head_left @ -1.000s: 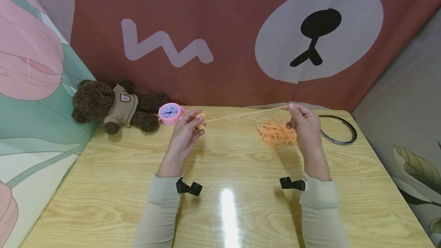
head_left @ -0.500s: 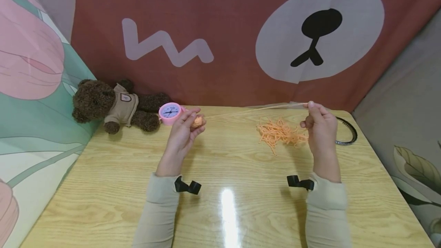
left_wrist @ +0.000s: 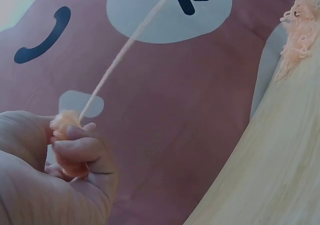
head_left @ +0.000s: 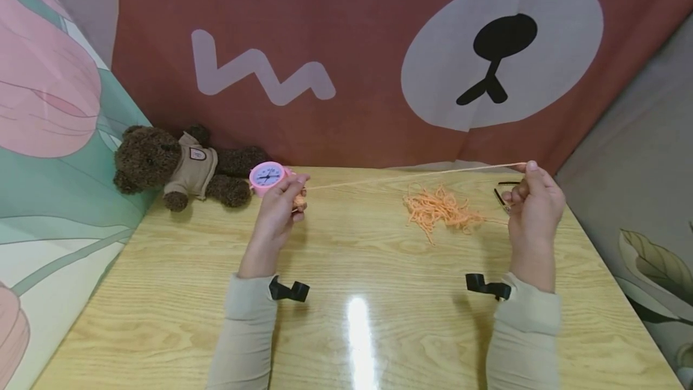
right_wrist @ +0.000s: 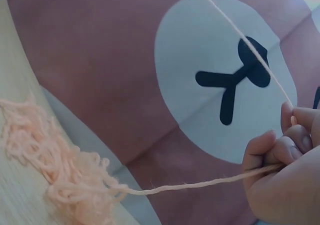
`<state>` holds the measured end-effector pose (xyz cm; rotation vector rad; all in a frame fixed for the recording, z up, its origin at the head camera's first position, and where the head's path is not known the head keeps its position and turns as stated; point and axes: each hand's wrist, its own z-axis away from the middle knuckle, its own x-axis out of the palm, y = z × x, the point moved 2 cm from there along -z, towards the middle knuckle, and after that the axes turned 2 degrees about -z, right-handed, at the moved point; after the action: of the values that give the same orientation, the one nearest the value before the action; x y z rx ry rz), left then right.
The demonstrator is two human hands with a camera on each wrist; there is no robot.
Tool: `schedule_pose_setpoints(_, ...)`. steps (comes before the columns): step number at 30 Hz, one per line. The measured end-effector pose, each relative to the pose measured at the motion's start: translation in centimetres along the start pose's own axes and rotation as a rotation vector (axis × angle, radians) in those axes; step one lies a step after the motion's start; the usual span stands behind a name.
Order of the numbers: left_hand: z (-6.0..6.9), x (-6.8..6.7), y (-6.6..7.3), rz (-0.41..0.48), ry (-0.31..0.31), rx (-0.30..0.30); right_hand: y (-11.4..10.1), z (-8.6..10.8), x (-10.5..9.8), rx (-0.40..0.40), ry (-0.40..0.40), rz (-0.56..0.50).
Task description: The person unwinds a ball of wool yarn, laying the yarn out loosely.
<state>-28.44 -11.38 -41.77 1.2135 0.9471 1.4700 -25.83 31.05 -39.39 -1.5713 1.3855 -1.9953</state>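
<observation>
My left hand [head_left: 275, 212] pinches a small wound ball of orange yarn [left_wrist: 65, 126] between thumb and fingers, above the table near the pink clock. From that ball a taut yarn strand [head_left: 411, 177] runs across to my right hand [head_left: 536, 212], whose thumb and index finger pinch it. The right hand's other fingers curl over the yarn too, and a second length [right_wrist: 200, 185] leads from them down to the loose heap of orange yarn [head_left: 441, 209] on the table. Part of the ball is covered by the left fingers.
A pink alarm clock [head_left: 267, 177] stands behind the left hand. Beside it a brown teddy bear [head_left: 189, 167] lies on its side. A dark headband [head_left: 501, 198] is mostly hidden behind the right hand. The wooden table [head_left: 379, 294] ends at a printed cloth backdrop [head_left: 357, 125].
My right hand has moved to the right, lengthening the strand between the hands and pulling yarn from the heap. The left hand has shifted slightly left and turned over the ball.
</observation>
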Motion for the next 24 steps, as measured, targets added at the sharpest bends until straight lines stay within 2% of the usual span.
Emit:
schedule_pose_setpoints(7,-0.1,-0.3,0.0,0.044,0.04,0.017,-0.7,-0.4,-1.6,0.003,0.077,-0.127)
schedule_pose_setpoints(14,-0.4,-0.5,0.1,0.172,0.074,0.058,-1.1,-0.7,-2.2,0.013,0.096,-0.187)
schedule_pose_setpoints(17,-0.4,-0.7,0.1,0.202,0.058,0.066,-1.2,-0.9,-2.3,0.014,0.111,-0.208)
schedule_pose_setpoints(24,-0.1,-1.1,0.2,0.202,0.033,0.047,-1.3,-1.1,-2.9,-0.005,0.146,-0.245)
